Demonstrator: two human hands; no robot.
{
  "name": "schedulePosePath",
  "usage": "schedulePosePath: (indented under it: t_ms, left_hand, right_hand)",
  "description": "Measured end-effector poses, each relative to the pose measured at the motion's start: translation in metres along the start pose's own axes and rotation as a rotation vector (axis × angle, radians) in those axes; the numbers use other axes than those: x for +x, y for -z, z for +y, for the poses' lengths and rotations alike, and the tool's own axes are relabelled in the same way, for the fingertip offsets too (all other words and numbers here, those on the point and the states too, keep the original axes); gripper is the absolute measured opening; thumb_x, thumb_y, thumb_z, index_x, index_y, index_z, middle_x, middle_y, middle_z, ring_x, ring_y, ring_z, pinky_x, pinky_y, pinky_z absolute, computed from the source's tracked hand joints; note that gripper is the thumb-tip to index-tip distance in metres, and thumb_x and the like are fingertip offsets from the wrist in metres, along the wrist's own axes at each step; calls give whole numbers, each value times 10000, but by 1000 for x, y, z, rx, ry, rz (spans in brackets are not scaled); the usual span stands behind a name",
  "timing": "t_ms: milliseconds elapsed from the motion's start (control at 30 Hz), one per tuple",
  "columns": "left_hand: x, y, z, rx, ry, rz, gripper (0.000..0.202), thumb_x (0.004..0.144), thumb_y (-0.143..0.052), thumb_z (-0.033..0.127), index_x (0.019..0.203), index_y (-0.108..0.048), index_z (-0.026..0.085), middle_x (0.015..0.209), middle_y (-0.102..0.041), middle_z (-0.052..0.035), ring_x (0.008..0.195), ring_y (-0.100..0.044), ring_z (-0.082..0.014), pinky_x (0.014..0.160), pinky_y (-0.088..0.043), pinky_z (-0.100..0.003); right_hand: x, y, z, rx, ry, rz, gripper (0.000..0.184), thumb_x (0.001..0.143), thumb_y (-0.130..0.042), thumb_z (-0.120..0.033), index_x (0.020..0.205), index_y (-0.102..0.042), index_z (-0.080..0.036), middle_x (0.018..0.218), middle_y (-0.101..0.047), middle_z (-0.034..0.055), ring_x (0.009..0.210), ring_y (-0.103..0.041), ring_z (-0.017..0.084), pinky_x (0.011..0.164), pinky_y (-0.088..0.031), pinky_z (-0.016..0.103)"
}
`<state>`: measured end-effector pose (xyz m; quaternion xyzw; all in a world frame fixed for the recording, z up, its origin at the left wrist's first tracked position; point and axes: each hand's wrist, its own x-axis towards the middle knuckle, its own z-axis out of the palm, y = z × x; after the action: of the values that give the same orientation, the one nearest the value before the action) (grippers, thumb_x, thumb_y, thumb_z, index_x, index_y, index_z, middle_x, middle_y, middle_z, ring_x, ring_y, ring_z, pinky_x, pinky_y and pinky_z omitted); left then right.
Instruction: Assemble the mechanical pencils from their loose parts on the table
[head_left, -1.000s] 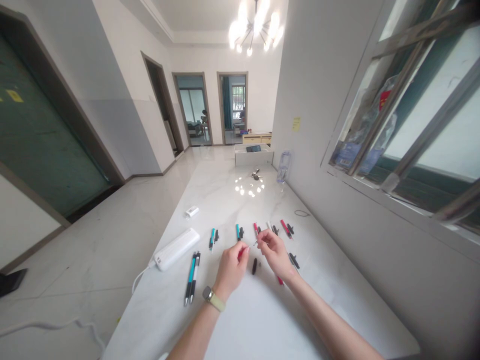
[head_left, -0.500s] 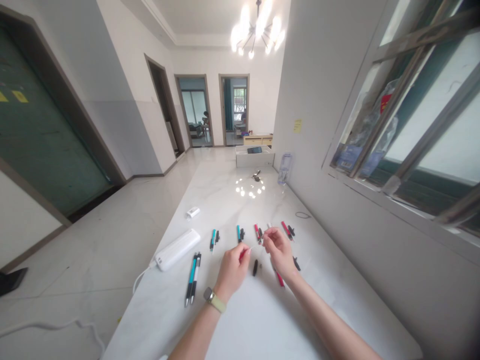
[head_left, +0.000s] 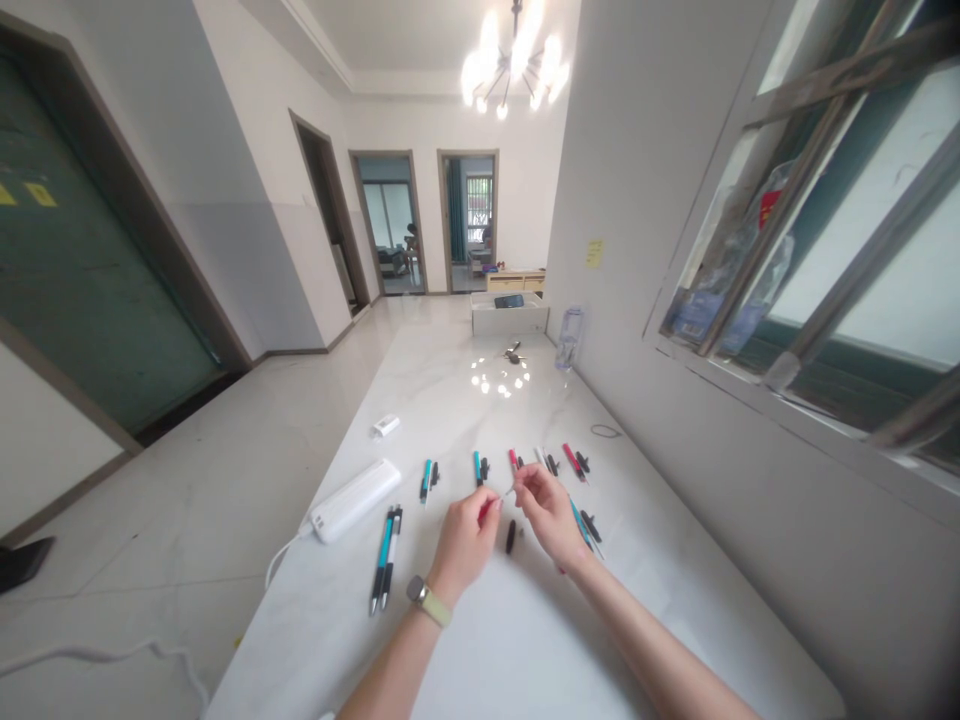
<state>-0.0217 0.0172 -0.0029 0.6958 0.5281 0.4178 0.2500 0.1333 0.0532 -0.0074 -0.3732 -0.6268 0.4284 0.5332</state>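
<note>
My left hand (head_left: 465, 548) pinches a small red pen part (head_left: 487, 509), mostly hidden by the fingers. My right hand (head_left: 547, 515) holds a thin pale pen refill (head_left: 511, 491), its tip close to that red part. The hands are almost touching. Taken-apart pens lie in a row beyond them on the white marble table (head_left: 480, 640): a teal pen barrel (head_left: 477, 467), a red pen barrel (head_left: 513, 460) and a black pen part (head_left: 510, 537). A teal pen barrel (head_left: 580, 525) lies beside my right hand.
Two assembled teal-and-black pens (head_left: 385, 560) lie left of my hands, near a white power bank (head_left: 356, 500) with a cable. Farther along the table are keys (head_left: 514, 352), a white box (head_left: 508, 315) and a plastic bottle (head_left: 570, 338). A wall bounds the right side.
My right hand has shifted left toward my left hand, and a teal pen barrel now shows beside it. My left hand has barely moved.
</note>
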Motion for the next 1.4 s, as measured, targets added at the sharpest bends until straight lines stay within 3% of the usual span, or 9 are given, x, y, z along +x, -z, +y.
schedulePosePath:
  t_ms: [500,633,800,967,1100,1167,1300,1400]
  left_hand:
    - [1,1,-1,20,0,-18,229,955,-407,300,806,-556,211,613,-534,33,551,-469,-119,561,-318,-219]
    - [0,3,-2,25,8,-29,239,960,-401,308,812,-563,212,623,-559,30,544,-472,-117,559,-317,-220]
    - [1,5,-3,42,17,-28,242,956,-408,304,789,-556,210,633,-578,26,546,-475,-116,567,-320,-222]
    - [3,10,-2,27,28,2,249,959,-400,310,781,-540,209,621,-559,34,523,-454,-109,554,-310,-221]
    - [3,11,-1,18,29,24,260,962,-389,323,801,-557,206,634,-567,24,537,-468,-116,548,-311,-223]
    - [3,10,-1,20,25,30,260,959,-390,318,793,-555,205,635,-574,20,552,-485,-122,558,-319,-223]
    - [3,9,-1,22,15,47,260,956,-392,312,768,-538,207,638,-575,17,565,-495,-127,570,-331,-222]
    - [4,9,1,16,24,48,266,960,-382,324,797,-556,207,646,-580,12,566,-497,-130,567,-336,-225]
  right_hand:
    - [3,6,-2,18,-139,-32,166,848,-608,-343,918,-619,-194,768,-593,11,666,-533,147,596,-425,259]
    - [6,8,-8,94,-233,-103,136,819,-627,-315,843,-626,-181,726,-572,-4,613,-500,122,575,-408,247]
    - [10,15,-12,36,-255,-205,169,836,-624,-353,816,-606,-186,695,-569,-16,622,-507,125,602,-423,253]
    - [13,32,-16,-344,-76,-335,157,879,-562,-301,940,-663,-198,900,-650,43,798,-578,178,660,-446,279]
    - [6,31,-12,-583,135,-648,240,755,-652,-145,975,-711,-218,1048,-639,67,987,-563,222,871,-439,332]
    - [1,25,-5,-658,173,-729,288,699,-654,-72,938,-726,-216,1036,-636,66,987,-558,220,903,-419,334]
    - [-5,13,6,-731,162,-707,224,751,-609,-52,812,-734,-228,973,-655,52,964,-552,222,885,-391,353]
    - [-4,11,6,-650,186,-622,215,817,-581,-87,853,-723,-244,923,-673,55,960,-554,239,860,-394,376]
